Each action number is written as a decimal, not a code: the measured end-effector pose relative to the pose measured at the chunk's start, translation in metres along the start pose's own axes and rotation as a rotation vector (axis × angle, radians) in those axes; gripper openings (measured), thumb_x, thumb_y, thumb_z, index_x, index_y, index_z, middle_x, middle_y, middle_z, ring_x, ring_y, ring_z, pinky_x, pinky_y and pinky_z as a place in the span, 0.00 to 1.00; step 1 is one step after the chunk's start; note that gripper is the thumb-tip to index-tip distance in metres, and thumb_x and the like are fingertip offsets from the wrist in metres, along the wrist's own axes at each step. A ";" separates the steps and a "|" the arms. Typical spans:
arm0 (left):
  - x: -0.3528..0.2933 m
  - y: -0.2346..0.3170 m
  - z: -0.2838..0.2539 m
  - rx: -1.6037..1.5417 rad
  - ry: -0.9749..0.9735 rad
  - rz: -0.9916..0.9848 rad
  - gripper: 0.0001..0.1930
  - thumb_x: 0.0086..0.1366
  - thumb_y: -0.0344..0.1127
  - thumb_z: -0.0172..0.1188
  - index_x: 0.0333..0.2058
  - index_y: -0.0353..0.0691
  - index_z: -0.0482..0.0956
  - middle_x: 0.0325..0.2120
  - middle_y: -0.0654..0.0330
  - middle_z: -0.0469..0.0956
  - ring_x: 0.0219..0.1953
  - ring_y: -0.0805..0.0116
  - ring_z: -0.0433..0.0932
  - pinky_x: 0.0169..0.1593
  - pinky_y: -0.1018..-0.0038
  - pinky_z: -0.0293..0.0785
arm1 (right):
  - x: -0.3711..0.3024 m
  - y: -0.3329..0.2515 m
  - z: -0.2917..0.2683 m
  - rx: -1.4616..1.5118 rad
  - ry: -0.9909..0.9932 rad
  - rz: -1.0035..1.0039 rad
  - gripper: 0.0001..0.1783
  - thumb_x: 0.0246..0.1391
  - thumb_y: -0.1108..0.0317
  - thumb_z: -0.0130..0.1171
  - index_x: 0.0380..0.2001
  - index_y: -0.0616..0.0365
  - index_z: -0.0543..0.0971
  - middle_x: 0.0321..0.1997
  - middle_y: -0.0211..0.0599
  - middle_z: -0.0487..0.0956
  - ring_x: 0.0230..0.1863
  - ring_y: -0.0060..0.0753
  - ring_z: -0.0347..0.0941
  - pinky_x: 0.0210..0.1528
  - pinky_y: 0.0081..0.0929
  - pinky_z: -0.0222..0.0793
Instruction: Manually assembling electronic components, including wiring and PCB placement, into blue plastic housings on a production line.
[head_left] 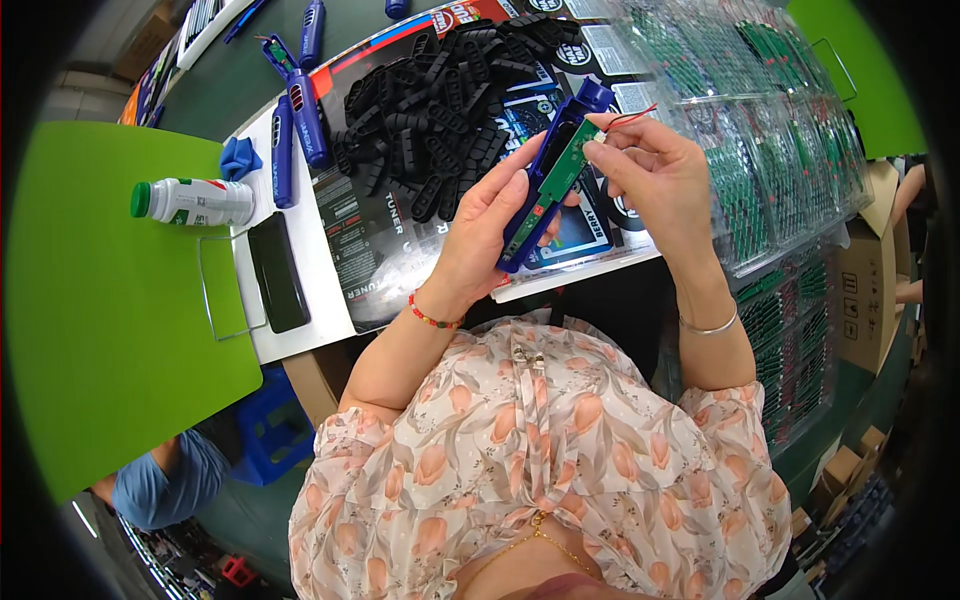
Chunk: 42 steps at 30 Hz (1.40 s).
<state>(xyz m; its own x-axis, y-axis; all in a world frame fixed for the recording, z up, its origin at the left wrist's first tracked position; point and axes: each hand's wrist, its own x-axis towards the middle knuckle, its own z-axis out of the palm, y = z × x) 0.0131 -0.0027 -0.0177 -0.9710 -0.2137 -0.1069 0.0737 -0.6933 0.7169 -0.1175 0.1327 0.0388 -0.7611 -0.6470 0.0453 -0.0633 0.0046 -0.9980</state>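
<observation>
My left hand [478,238] is closed around a blue plastic housing [593,96], a long half-shell tilted up to the right above the near edge of the table. Along its hollow lies a narrow green circuit board [567,172], seemingly inside or just over the shell; how far it is seated I cannot tell. My right hand [655,172] pinches the board's upper end between thumb and fingers. Thin red wire [632,116] sticks out from there past my fingers. Just beyond my left hand spreads a heap of black ridged plastic pieces [440,120].
Clear trays of green circuit boards [750,130] are stacked at right, beside a cardboard box [866,290]. Several blue casings [306,120] lie at far left. Nearer are a white bottle [210,202], a dark phone [278,272] and a green panel [120,300]. A person's blue sleeve [170,490] shows below.
</observation>
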 end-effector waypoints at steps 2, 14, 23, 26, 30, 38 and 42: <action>0.000 0.001 -0.001 -0.026 0.008 -0.010 0.24 0.75 0.39 0.44 0.67 0.45 0.59 0.41 0.49 0.80 0.31 0.74 0.77 0.37 0.78 0.76 | 0.000 0.001 0.000 0.006 -0.010 0.016 0.12 0.53 0.74 0.65 0.41 0.66 0.82 0.26 0.25 0.78 0.22 0.09 0.68 0.22 0.08 0.63; -0.003 0.004 -0.002 0.181 0.030 0.034 0.25 0.75 0.39 0.44 0.67 0.42 0.58 0.42 0.45 0.79 0.30 0.73 0.76 0.33 0.79 0.74 | 0.001 0.012 0.005 -0.022 -0.021 -0.063 0.13 0.52 0.75 0.66 0.43 0.64 0.82 0.23 0.20 0.73 0.22 0.07 0.63 0.21 0.09 0.56; -0.007 0.003 -0.002 0.286 0.045 0.053 0.25 0.75 0.38 0.45 0.67 0.40 0.58 0.41 0.47 0.80 0.29 0.76 0.75 0.33 0.81 0.73 | 0.000 0.020 0.012 -0.135 0.023 -0.106 0.15 0.50 0.76 0.67 0.43 0.61 0.83 0.21 0.21 0.72 0.21 0.08 0.60 0.21 0.12 0.56; -0.005 0.002 0.001 0.410 0.094 0.114 0.25 0.71 0.33 0.53 0.65 0.37 0.61 0.38 0.53 0.81 0.27 0.80 0.74 0.32 0.83 0.73 | 0.001 0.025 0.023 -0.165 0.064 -0.205 0.22 0.46 0.77 0.67 0.48 0.60 0.81 0.22 0.26 0.74 0.20 0.10 0.66 0.21 0.13 0.60; -0.001 0.003 0.000 0.409 0.158 0.114 0.25 0.70 0.28 0.51 0.64 0.35 0.61 0.35 0.56 0.82 0.28 0.82 0.76 0.31 0.83 0.73 | -0.005 0.020 0.035 -0.096 0.143 -0.166 0.44 0.48 0.79 0.65 0.67 0.56 0.57 0.27 0.35 0.76 0.24 0.21 0.78 0.21 0.18 0.70; 0.001 0.021 0.005 0.402 0.194 0.108 0.24 0.69 0.27 0.52 0.63 0.33 0.63 0.34 0.56 0.82 0.25 0.81 0.75 0.28 0.83 0.73 | 0.008 0.013 0.044 0.065 0.116 -0.049 0.42 0.50 0.80 0.61 0.67 0.61 0.54 0.30 0.36 0.75 0.25 0.23 0.77 0.26 0.22 0.78; 0.036 0.067 -0.005 0.561 0.236 0.153 0.24 0.68 0.29 0.52 0.62 0.32 0.64 0.32 0.55 0.82 0.23 0.80 0.74 0.27 0.82 0.72 | 0.011 0.022 0.044 0.057 0.146 -0.085 0.41 0.51 0.79 0.61 0.67 0.60 0.56 0.31 0.33 0.76 0.25 0.16 0.74 0.26 0.15 0.69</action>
<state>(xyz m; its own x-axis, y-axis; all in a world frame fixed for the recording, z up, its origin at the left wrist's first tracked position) -0.0158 -0.0606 0.0229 -0.8776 -0.4730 -0.0776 0.0153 -0.1895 0.9818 -0.0994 0.0922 0.0158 -0.8407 -0.5253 0.1312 -0.0976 -0.0914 -0.9910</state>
